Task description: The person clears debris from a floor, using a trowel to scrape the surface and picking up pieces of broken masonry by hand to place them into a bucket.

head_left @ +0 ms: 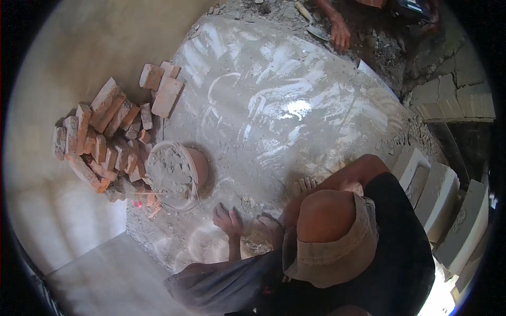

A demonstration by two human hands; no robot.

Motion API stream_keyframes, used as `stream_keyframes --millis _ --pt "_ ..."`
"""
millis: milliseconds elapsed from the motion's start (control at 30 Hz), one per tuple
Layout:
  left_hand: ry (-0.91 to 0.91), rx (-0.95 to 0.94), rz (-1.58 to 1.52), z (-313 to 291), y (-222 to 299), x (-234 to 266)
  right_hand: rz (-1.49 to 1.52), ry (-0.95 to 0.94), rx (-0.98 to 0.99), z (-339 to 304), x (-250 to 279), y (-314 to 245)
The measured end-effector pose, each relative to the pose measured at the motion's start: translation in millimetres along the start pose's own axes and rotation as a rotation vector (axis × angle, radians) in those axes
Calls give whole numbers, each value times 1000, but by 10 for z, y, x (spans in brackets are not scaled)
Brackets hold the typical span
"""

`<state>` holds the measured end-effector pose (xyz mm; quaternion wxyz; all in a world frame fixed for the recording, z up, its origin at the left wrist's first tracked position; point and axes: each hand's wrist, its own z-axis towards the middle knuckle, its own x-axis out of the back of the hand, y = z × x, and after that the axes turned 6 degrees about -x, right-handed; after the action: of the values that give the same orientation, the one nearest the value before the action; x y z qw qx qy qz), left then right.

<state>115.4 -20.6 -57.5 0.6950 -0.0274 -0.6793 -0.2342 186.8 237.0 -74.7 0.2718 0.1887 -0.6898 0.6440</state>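
My left hand (pixel 227 221) is low over the dusty grey floor, just in front of a bucket (pixel 199 167) of grey mortar (pixel 169 173). Its fingers are extended and hold nothing. Close beside it on the right is my right hand (pixel 270 227), greyish and blurred near the floor. Its fingers are too unclear to read, and I cannot make out anything in it. My right forearm crosses in front of my bent knee (pixel 324 216). Toes (pixel 305 184) show beyond that forearm.
Left of the bucket lies a heap of reddish bricks (pixel 108 134) against the wall. Grey blocks (pixel 437 197) line the right side. At the far edge another person's hand (pixel 340 34) hangs beside a trowel (pixel 316 31). White smears mark the floor (pixel 226 63).
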Motion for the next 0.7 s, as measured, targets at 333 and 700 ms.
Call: stream_keyframes --millis 333,700 --pt "-11 152 45 -43 173 -207 -16 -24 -28 136 299 716" --pt "65 225 33 113 155 -308 68 730 -431 140 309 434"
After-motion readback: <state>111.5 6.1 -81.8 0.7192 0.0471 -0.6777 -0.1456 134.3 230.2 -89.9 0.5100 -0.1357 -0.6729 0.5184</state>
